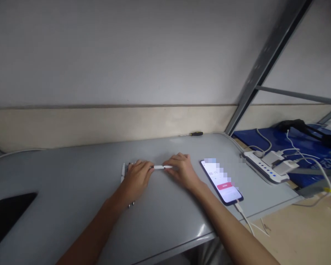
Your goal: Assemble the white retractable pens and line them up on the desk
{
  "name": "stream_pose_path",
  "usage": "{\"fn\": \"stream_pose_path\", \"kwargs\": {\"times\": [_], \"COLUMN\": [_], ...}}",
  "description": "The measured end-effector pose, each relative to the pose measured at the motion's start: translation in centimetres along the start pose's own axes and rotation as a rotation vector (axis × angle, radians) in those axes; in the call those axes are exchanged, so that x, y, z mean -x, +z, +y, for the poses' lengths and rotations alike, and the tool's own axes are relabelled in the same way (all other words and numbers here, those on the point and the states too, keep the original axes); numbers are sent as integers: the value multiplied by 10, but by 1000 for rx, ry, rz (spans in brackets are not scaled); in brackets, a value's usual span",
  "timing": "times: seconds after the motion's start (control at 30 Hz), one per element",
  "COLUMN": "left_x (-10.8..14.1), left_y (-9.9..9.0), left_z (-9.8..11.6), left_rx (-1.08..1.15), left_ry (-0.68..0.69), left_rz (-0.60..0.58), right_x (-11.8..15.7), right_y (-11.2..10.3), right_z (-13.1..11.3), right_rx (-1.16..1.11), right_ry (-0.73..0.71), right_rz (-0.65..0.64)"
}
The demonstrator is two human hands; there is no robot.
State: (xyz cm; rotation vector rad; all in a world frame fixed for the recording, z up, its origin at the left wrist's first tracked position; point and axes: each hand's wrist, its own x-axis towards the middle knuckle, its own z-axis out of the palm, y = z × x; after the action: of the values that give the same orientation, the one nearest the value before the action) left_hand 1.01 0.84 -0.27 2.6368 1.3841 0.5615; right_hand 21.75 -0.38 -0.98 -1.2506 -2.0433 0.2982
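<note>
Wall [127,55], pale grey above and cream below, stands behind a grey table [71,173]. On the table's right end sits a white power strip [264,168] with chargers plugged in. Near the middle, the left hand [139,176] and right hand [181,169] are slightly apart, fingers curled. A lit phone [222,187] lies right of them, cable attached; a screwdriver [196,134] lies by the wall. A white pen [158,167] spans the gap between the hands, pinched at both ends. Small metallic bits [131,204] lie beside the left wrist.
</note>
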Motion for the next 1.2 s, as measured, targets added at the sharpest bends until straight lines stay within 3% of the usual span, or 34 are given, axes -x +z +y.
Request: {"fn": "stream_pose_path", "kwargs": {"times": [0.23,0.37,0.47,0.67,0.77,0.87,1.0,1.2], "left_x": [-1,-2,-2,-1,-1,-1,-1,-1], "left_y": [-6,-5,-6,-12,-13,-13,-10,-9], "left_z": [1,-2,-4,2,3,2,-1,-1], "left_rx": [135,107,75,94,109,101,99,86], "left_ry": [84,71,41,34,33,22,31,34], "left_rz": [32,71,103,78,95,104,109,123], "right_x": [-1,-2,-3,-3,-4,-4,-4,-4], "right_y": [-10,-10,-13,-16,-13,-12,-12,-13], "right_z": [-4,-2,-2,-4,-2,1,-1,-2], "right_rx": [-341,-439,-447,-455,-476,-531,-477,-506], "right_ry": [143,200,183,265,290,276,285,259], "right_rz": [-106,-24,22,-23,42,111,55,123]}}
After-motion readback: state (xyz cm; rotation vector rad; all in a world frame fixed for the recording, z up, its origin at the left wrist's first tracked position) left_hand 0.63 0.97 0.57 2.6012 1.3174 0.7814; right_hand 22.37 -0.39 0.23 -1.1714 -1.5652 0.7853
